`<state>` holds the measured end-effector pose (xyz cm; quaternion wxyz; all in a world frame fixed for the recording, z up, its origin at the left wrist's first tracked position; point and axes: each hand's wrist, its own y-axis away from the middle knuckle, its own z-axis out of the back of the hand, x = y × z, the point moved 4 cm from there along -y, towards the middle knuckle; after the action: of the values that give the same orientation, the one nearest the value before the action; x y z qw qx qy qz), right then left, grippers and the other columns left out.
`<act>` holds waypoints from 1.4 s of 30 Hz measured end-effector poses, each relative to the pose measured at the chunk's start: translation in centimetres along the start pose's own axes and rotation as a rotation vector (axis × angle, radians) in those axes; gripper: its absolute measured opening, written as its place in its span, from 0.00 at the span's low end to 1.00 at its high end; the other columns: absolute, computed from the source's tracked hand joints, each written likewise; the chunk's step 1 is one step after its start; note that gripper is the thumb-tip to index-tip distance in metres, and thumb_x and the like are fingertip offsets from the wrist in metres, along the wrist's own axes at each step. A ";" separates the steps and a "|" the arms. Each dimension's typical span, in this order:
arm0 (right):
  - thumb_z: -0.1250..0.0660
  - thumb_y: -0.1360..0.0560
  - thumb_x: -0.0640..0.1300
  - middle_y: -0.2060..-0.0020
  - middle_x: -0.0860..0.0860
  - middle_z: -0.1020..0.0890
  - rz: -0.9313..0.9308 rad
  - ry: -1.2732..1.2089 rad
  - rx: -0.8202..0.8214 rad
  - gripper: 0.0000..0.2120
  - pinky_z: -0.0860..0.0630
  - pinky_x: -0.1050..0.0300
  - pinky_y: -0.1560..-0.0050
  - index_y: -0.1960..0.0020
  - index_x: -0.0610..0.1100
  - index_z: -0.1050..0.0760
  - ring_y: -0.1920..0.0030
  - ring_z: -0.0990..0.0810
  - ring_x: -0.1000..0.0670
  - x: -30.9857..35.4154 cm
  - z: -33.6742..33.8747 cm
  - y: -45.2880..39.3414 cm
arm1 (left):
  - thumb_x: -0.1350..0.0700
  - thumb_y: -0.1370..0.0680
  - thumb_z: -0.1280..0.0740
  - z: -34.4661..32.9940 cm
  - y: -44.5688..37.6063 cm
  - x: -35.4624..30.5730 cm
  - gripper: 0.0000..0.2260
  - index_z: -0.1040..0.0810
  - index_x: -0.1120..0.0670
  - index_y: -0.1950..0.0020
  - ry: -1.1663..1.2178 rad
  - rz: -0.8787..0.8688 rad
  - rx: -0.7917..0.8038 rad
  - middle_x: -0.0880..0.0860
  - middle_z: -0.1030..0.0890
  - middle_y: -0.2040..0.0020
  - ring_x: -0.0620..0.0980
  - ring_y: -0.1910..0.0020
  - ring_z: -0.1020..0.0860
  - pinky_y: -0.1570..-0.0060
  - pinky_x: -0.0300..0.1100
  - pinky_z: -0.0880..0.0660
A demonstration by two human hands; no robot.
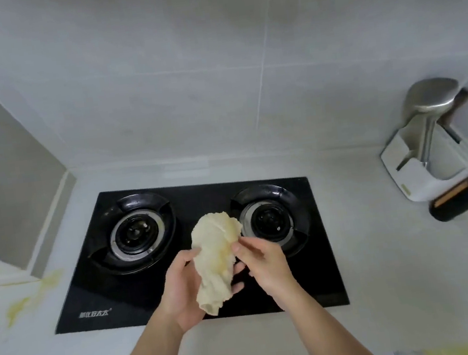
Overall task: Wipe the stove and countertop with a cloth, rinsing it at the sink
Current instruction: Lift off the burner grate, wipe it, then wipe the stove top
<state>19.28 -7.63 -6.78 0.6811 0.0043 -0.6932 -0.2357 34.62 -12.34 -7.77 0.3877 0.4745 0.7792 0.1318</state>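
Note:
A crumpled cream cloth (216, 256) with a yellowish stain hangs above the middle of the black glass stove (94, 300). My left hand (186, 289) cups the cloth from below and the left, fingers curled under it. My right hand (264, 262) pinches the cloth's right edge between thumb and fingers. The stove has a left burner (136, 233) and a right burner (270, 220), both without pots. The pale grey countertop (384, 262) surrounds the stove. No sink is in view.
Yellow stains (21, 303) mark the countertop left of the stove. At the right stand a white utensil holder (432, 170) with a steel ladle (430, 103) and a dark bottle (462, 199) lying beside it. Tiled walls close the back and left.

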 end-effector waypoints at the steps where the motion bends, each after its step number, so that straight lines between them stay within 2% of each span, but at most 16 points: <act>1: 0.28 0.20 0.49 0.57 0.50 0.12 0.014 0.011 0.028 0.08 0.22 0.63 0.52 0.44 0.48 0.16 0.56 0.13 0.53 0.1 1.9 -0.4 | 0.46 0.18 0.40 -1.5 -1.0 0.9 0.25 0.22 0.61 0.30 -0.009 0.020 -0.015 0.66 0.22 0.32 0.66 0.32 0.25 0.27 0.68 0.36; 4: 0.27 0.22 0.48 0.53 0.54 0.12 0.004 0.081 0.092 0.05 0.20 0.62 0.47 0.48 0.48 0.14 0.51 0.14 0.55 -0.3 5.6 -1.6 | 0.45 0.19 0.36 -3.4 -3.2 2.2 0.22 0.18 0.60 0.35 -0.142 0.025 -0.120 0.65 0.20 0.35 0.63 0.35 0.22 0.30 0.64 0.29; 8: 0.29 0.21 0.54 0.55 0.58 0.13 -0.030 0.222 0.100 0.07 0.20 0.62 0.49 0.50 0.53 0.14 0.53 0.16 0.59 -2.2 10.1 -3.5 | 0.47 0.20 0.31 -5.3 -6.1 3.0 0.21 0.22 0.57 0.30 -0.327 0.043 -0.181 0.64 0.17 0.42 0.59 0.46 0.17 0.48 0.54 0.20; 11: 0.32 0.20 0.53 0.64 0.57 0.15 0.004 0.449 -0.224 0.10 0.26 0.61 0.58 0.55 0.51 0.15 0.61 0.18 0.58 -4.1 15.7 -5.1 | 0.48 0.22 0.27 -6.5 -8.2 2.8 0.18 0.25 0.47 0.33 -0.600 0.003 -0.365 0.58 0.14 0.46 0.59 0.50 0.14 0.48 0.55 0.18; 13: 0.32 0.20 0.50 0.59 0.58 0.16 0.029 0.597 -0.443 0.07 0.28 0.60 0.57 0.47 0.52 0.15 0.58 0.18 0.55 -5.5 19.1 -5.3 | 0.49 0.23 0.27 -7.0 -9.2 2.9 0.20 0.27 0.48 0.33 -0.778 -0.027 -0.470 0.54 0.16 0.45 0.56 0.49 0.15 0.46 0.53 0.18; 14: 0.32 0.19 0.49 0.54 0.58 0.16 0.016 0.685 -0.450 0.09 0.27 0.60 0.55 0.41 0.52 0.17 0.53 0.18 0.53 -6.2 20.2 -5.6 | 0.50 0.23 0.27 -7.2 -9.8 3.1 0.20 0.28 0.49 0.34 -0.885 -0.036 -0.490 0.53 0.18 0.45 0.53 0.48 0.16 0.47 0.52 0.18; 16: 0.35 0.18 0.51 0.43 0.55 0.20 0.006 0.879 -0.328 0.15 0.24 0.57 0.51 0.32 0.52 0.21 0.44 0.20 0.50 -7.9 21.0 -6.6 | 0.50 0.24 0.28 -8.1 -10.7 3.5 0.19 0.28 0.49 0.35 -1.108 -0.030 -0.486 0.50 0.19 0.46 0.51 0.49 0.19 0.47 0.52 0.19; 18: 0.37 0.17 0.54 0.39 0.54 0.26 0.030 1.032 -0.222 0.18 0.22 0.54 0.48 0.29 0.53 0.24 0.39 0.25 0.51 -8.5 21.0 -7.8 | 0.46 0.25 0.30 -9.4 -11.7 3.9 0.21 0.29 0.47 0.35 -1.353 -0.053 -0.454 0.47 0.20 0.48 0.50 0.50 0.20 0.48 0.52 0.20; 21: 0.37 0.17 0.55 0.43 0.55 0.27 0.083 1.096 -0.144 0.13 0.22 0.54 0.50 0.39 0.53 0.18 0.40 0.27 0.51 -8.4 20.3 -9.9 | 0.43 0.23 0.34 -12.0 -13.8 4.2 0.21 0.33 0.46 0.31 -1.750 -0.136 -0.489 0.45 0.21 0.44 0.51 0.49 0.20 0.50 0.48 0.23; 25: 0.36 0.18 0.52 0.50 0.57 0.23 0.123 1.018 -0.083 0.14 0.30 0.59 0.58 0.55 0.48 0.16 0.45 0.27 0.52 -9.5 19.3 -9.6 | 0.47 0.20 0.37 -13.1 -15.6 7.4 0.22 0.38 0.50 0.28 -2.100 -0.038 -0.427 0.50 0.22 0.39 0.55 0.46 0.19 0.51 0.48 0.24; 29: 0.35 0.19 0.53 0.50 0.60 0.25 0.161 0.995 -0.071 0.11 0.38 0.67 0.63 0.51 0.51 0.16 0.48 0.31 0.57 -10.0 19.1 -8.7 | 0.51 0.20 0.36 -12.6 -16.2 9.3 0.25 0.39 0.50 0.24 -2.215 0.065 -0.436 0.50 0.22 0.38 0.55 0.44 0.19 0.55 0.46 0.27; 33: 0.32 0.20 0.56 0.52 0.60 0.24 0.181 0.968 -0.188 0.09 0.33 0.65 0.60 0.48 0.55 0.14 0.49 0.29 0.56 -10.6 19.3 -7.8 | 0.54 0.22 0.31 -10.9 -15.9 8.7 0.31 0.41 0.49 0.22 -2.434 0.059 -0.439 0.50 0.34 0.31 0.53 0.47 0.22 0.55 0.46 0.25; 35: 0.31 0.21 0.55 0.54 0.59 0.24 0.188 0.949 -0.221 0.08 0.35 0.68 0.61 0.48 0.54 0.14 0.51 0.30 0.56 -10.8 18.9 -7.5 | 0.56 0.23 0.30 -10.4 -15.7 8.6 0.32 0.40 0.48 0.22 -2.543 0.069 -0.429 0.51 0.35 0.31 0.53 0.46 0.24 0.56 0.46 0.27; 37: 0.31 0.20 0.53 0.56 0.59 0.25 0.186 0.928 -0.231 0.08 0.35 0.70 0.62 0.50 0.52 0.13 0.53 0.29 0.57 -11.0 18.4 -7.6 | 0.55 0.23 0.31 -10.7 -15.8 8.9 0.31 0.40 0.49 0.22 -2.573 0.040 -0.398 0.51 0.35 0.29 0.54 0.44 0.24 0.53 0.47 0.28; 40: 0.29 0.21 0.48 0.59 0.59 0.27 0.181 0.926 -0.286 0.07 0.27 0.64 0.65 0.56 0.50 0.14 0.56 0.28 0.57 -11.4 18.4 -7.6 | 0.55 0.21 0.33 -11.7 -15.8 10.0 0.29 0.40 0.50 0.22 -2.513 -0.029 -0.332 0.51 0.35 0.28 0.55 0.43 0.24 0.49 0.47 0.24; 42: 0.27 0.23 0.47 0.61 0.58 0.26 0.201 0.969 -0.309 0.07 0.26 0.62 0.68 0.60 0.50 0.14 0.58 0.28 0.55 -11.3 18.4 -7.5 | 0.56 0.21 0.33 -11.8 -15.6 10.3 0.31 0.42 0.50 0.21 -2.545 -0.046 -0.298 0.51 0.35 0.27 0.55 0.42 0.24 0.49 0.48 0.25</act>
<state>0.34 -4.67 -19.21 0.9360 -0.0542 -0.2523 -0.2395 13.54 -9.80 -13.79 0.9074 0.2042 -0.1533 -0.3338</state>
